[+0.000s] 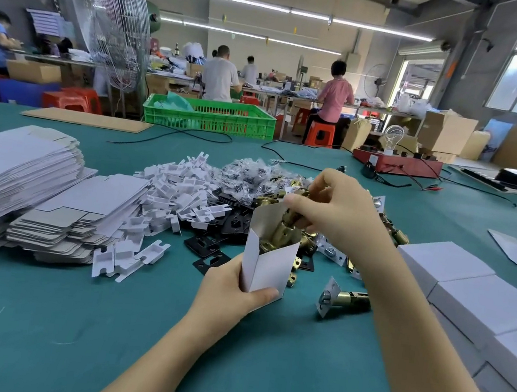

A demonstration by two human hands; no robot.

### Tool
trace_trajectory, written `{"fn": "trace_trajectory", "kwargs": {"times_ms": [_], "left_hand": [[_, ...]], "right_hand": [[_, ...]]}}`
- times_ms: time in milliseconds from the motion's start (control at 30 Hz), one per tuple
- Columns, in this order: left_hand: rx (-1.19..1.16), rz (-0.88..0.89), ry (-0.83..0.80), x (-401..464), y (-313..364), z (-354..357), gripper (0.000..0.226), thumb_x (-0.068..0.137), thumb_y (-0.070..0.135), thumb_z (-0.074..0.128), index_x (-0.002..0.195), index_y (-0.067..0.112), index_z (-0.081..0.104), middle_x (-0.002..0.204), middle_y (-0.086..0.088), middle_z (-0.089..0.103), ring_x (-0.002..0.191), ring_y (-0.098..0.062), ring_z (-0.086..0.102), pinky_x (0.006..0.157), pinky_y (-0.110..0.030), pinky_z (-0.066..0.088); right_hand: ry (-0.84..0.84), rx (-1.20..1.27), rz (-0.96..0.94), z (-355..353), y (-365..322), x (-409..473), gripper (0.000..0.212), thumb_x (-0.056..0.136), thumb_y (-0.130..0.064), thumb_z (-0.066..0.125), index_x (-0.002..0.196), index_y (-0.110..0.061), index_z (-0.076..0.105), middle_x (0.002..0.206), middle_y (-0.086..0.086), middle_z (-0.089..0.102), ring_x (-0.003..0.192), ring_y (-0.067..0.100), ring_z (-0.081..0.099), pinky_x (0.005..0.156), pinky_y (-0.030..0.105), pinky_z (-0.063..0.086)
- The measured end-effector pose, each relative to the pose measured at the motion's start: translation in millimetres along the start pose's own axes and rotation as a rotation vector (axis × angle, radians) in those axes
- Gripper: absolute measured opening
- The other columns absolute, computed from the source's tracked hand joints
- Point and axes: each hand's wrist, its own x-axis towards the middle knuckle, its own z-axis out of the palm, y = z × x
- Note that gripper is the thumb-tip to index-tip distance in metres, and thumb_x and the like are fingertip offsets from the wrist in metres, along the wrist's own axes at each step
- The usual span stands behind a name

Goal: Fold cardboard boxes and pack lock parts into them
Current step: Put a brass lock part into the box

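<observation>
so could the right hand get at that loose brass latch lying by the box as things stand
Probably yes, once it lets go: the right hand is gripping a brass part at the open box, but the loose latch lies uncovered on the table just below it.

A factory packing floor (workers (219, 74) at benches, stacked box blanks (17, 170)).

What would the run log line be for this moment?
step: packing | left hand: holds open white box upright | right hand: lowering brass latch into box | loose latch: on table, right of box
</observation>
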Motion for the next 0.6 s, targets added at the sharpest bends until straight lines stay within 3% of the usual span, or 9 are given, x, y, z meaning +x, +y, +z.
{"fn": "trace_trajectory", "kwargs": {"times_ms": [167,267,367,433,600], "left_hand": [[0.013,0.021,0.010,0.4,-0.2,0.3,0.034,0.075,0.024,0.082,0.088,0.045,0.060,0.086,0.037,0.064,0.080,0.011,0.061,0.061,-0.008,0.047],[0.004,0.021,0.012,1.6,-0.8,0.4,0.035,0.075,0.022,0.082,0.090,0.045,0.061,0.087,0.035,0.066,0.081,0.009,0.062,0.063,-0.008,0.047],[-0.006,0.014,0.013,1.8,-1.9,0.5,0.034,0.076,0.021,0.082,0.090,0.044,0.061,0.086,0.034,0.066,0.080,0.009,0.062,0.063,-0.007,0.047],[-0.009,0.014,0.008,1.4,-2.0,0.3,0.035,0.076,0.020,0.081,0.090,0.045,0.060,0.085,0.036,0.066,0.079,0.011,0.062,0.062,-0.006,0.046],[-0.015,0.013,0.002,2.0,-3.7,0.1,0.037,0.077,0.019,0.082,0.090,0.046,0.060,0.085,0.037,0.065,0.079,0.012,0.062,0.062,-0.005,0.045]], "right_hand": [[-0.055,-0.471,-0.136,12.8,-7.3,-5.3,0.031,0.082,-0.037,0.066,0.075,-0.015,0.045,0.077,0.004,0.050,0.078,0.024,0.048,0.056,0.032,0.034],[-0.057,-0.605,-0.090,18.8,-6.2,-5.8,0.029,0.081,-0.034,0.065,0.075,-0.019,0.041,0.080,-0.001,0.034,0.083,0.026,0.042,0.058,0.032,0.033],[-0.053,-0.637,-0.108,22.1,-5.1,-6.0,0.018,0.081,-0.026,0.064,0.080,-0.016,0.049,0.088,0.004,0.043,0.091,0.028,0.045,0.068,0.035,0.043],[-0.097,-0.606,-0.129,21.6,-5.2,-6.5,0.024,0.081,-0.032,0.067,0.077,-0.014,0.051,0.089,0.005,0.050,0.091,0.025,0.046,0.068,0.034,0.041],[-0.150,-0.450,-0.103,7.5,-5.5,-7.0,0.029,0.082,-0.039,0.069,0.082,-0.011,0.062,0.074,-0.002,0.057,0.072,0.014,0.052,0.058,0.028,0.043]]}}
